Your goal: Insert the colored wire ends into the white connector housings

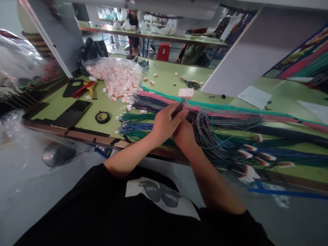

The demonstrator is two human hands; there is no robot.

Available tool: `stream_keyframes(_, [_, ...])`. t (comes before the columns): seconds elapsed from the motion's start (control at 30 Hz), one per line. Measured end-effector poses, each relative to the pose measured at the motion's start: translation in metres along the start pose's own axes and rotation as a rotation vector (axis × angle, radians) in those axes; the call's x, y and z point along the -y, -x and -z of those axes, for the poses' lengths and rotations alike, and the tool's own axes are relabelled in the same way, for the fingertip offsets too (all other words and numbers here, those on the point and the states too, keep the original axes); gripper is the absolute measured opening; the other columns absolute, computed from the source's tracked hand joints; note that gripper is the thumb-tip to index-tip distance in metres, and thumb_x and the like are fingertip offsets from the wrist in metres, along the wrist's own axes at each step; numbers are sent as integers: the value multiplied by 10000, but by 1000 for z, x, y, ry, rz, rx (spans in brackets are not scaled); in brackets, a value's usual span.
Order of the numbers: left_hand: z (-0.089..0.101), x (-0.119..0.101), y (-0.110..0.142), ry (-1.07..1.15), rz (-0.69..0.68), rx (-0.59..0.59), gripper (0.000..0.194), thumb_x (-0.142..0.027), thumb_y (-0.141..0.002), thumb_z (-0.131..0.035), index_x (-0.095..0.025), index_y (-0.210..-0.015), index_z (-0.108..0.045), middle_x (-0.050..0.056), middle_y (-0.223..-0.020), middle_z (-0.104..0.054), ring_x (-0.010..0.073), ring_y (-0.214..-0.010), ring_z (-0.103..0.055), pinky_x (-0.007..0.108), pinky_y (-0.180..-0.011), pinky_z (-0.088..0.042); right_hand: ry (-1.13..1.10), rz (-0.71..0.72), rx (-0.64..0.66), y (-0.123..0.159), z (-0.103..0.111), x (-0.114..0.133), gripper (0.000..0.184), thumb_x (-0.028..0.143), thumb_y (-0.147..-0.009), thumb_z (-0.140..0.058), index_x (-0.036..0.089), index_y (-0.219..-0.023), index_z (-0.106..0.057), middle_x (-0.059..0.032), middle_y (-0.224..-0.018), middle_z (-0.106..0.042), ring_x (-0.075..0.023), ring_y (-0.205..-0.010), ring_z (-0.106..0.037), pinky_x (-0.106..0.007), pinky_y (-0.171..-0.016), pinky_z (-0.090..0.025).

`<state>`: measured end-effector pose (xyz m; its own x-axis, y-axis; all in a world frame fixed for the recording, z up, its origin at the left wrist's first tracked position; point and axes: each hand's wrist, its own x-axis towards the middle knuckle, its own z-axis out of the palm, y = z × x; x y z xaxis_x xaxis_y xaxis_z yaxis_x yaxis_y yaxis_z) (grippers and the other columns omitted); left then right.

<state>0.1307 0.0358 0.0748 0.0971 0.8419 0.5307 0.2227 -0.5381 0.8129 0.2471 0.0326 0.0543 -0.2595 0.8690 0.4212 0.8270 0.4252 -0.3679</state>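
Both my hands meet at the middle of the bench, closed round a small bundle of wires just below a white connector housing. My left hand pinches the wires from the left. From below and right, my right hand wraps the same bundle, its fingers partly hidden. Loose pink, grey and green wires loop down to the right of it. Beneath lie long bunches of wire: green strands, dark purple ones and blue ones, with metal-tipped ends at the left.
A clear bag of white-and-orange connectors spills at the back left. Black tape, a dark phone-like slab and a red-yellow tool lie left. Pliers rest behind. Wired connectors sit at the right front edge.
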Motion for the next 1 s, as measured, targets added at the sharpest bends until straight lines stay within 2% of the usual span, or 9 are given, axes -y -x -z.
stream_keyframes(0.1, [4,1,-5,-61,5,61,195,-263,-914,-553,-178,-787,-674,20,-755,-699,163,-738,-625,271,-700,-464,-30,12,113,8,21,-4,342,352,-892,-447,147,-1101,-623,-179,-1010,-695,-325,-940,-661,-461,-807,-518])
stream_keyframes(0.17, [6,2,-7,-122,-10,104,209,-243,-921,-539,-175,-804,-697,29,-776,-713,170,-754,-633,275,-706,-457,-119,34,126,11,44,-6,353,444,-854,-541,183,-1071,-639,-143,-1043,-690,-294,-961,-655,-445,-838,-523])
stream_keyframes(0.3, [4,1,-4,-368,-131,204,175,-254,-905,-582,-193,-919,-745,50,-824,-737,208,-830,-642,308,-756,-455,-324,-163,-124,13,81,-1,408,484,-829,-613,224,-1142,-629,-71,-1031,-679,-165,-738,-621,-316,-637,-512])
stream_keyframes(0.43, [0,-7,5,-601,-203,213,204,-273,-930,-550,-204,-925,-742,70,-908,-742,218,-875,-645,319,-778,-457,-312,-258,-188,11,80,13,254,428,-853,-607,205,-950,-678,18,-653,-603,-105,-495,-507,-268,-508,-428])
stream_keyframes(0.6, [-8,-19,17,-713,35,244,279,-200,-971,-421,-208,-1104,-665,87,-990,-731,226,-844,-686,289,-630,-436,-181,-276,-382,11,63,17,196,387,-861,-579,204,-884,-648,11,-651,-598,-137,-586,-564,-289,-577,-447])
stream_keyframes(0.73, [-13,-18,16,-502,180,284,249,-183,-956,-434,-189,-1148,-593,86,-992,-721,227,-864,-692,302,-685,-458,-159,-299,-407,10,62,17,157,361,-848,-583,211,-859,-627,5,-674,-603,-145,-626,-571,-297,-605,-449])
stream_keyframes(0.83, [-10,-12,9,-71,276,357,185,-141,-879,-534,-170,-1057,-573,58,-940,-707,188,-847,-675,284,-715,-472,-181,-285,-375,9,65,16,123,334,-838,-584,215,-835,-614,10,-676,-597,-136,-625,-559,-297,-614,-447])
stream_keyframes(0.9, [-6,-11,3,254,377,447,211,-85,-817,-576,-163,-1013,-564,13,-830,-683,139,-747,-646,246,-670,-460,-182,-246,-363,8,67,15,106,319,-831,-586,216,-815,-606,4,-701,-606,-141,-670,-571,-296,-630,-446])
stream_keyframes(1.0, [-3,-12,-2,531,500,478,177,-105,-804,-629,-156,-956,-555,-50,-649,-597,82,-577,-549,203,-570,-398,-208,-213,-339,6,69,15,106,321,-822,-595,216,-813,-601,8,-698,-605,-134,-653,-567,-297,-624,-445])
